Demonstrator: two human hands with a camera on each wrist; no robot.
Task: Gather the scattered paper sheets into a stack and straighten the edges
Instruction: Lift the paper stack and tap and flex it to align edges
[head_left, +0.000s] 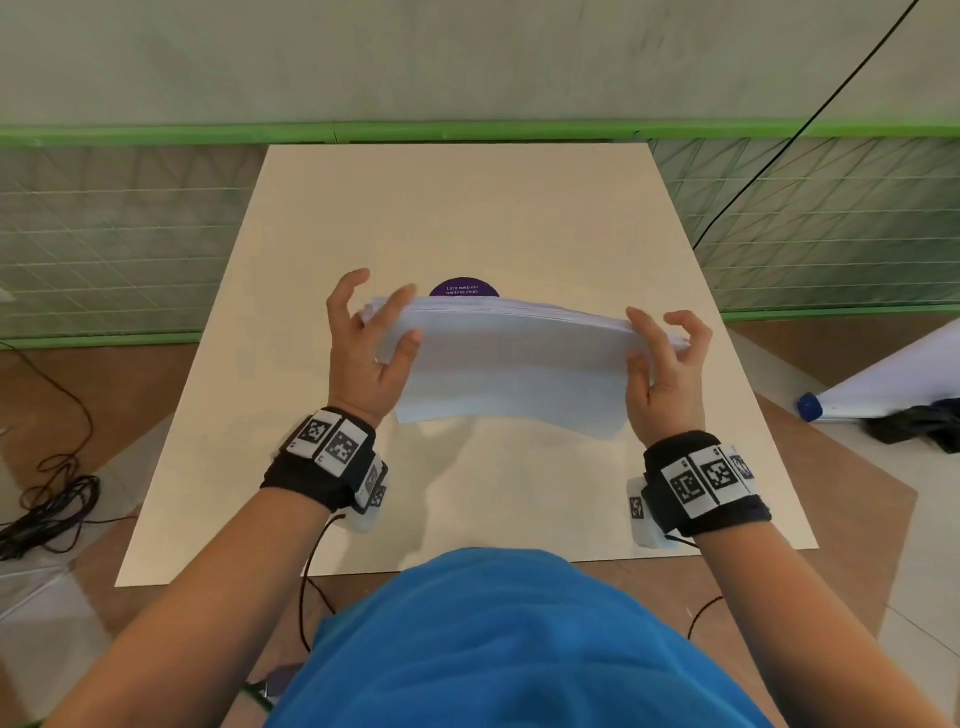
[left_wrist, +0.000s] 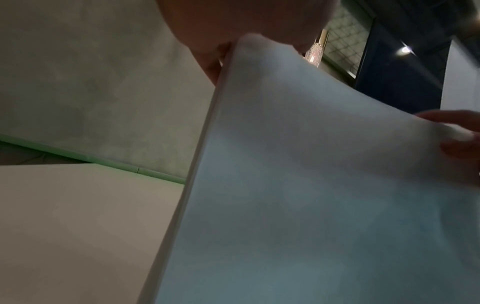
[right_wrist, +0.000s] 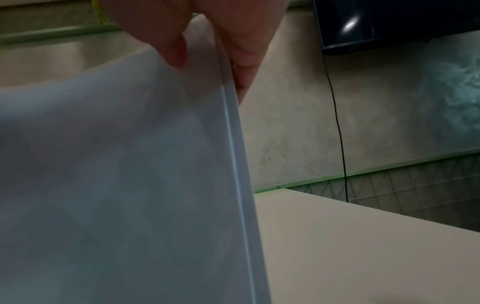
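I hold the stack of paper sheets (head_left: 511, 358) between both hands. My left hand (head_left: 366, 345) grips its left short edge: the thumb (head_left: 408, 340) lies across the near face, the fingers curl behind the far side. My right hand (head_left: 665, 364) grips the right short edge the same way, thumb on the near face, curled fingers behind. Both grips are closed on the paper.

The stack stands on edge, held above the table (head_left: 467, 208), long side running from one hand to the other. Its upper edge shows many sheet edges packed close and slightly fanned toward my right hand. The lower edge bows and hangs just over the tabletop; I cannot tell whether it touches. A soft shadow lies on the table beneath it.

In the left wrist view the stack's side edge (left_wrist: 197, 164) appears as a narrow even band. The right wrist view shows the opposite side edge (right_wrist: 239, 164) with one sheet line standing slightly apart from the rest.

Just beyond my grip, behind the top of the stack, a purple round sticker (head_left: 464, 287) with white lettering lies on the table, half hidden by the paper. Both wrists carry black bands with printed square markers (head_left: 330, 441). Well to the right of my right hand, off the table, lies a white roll with a blue cap (head_left: 883, 382).
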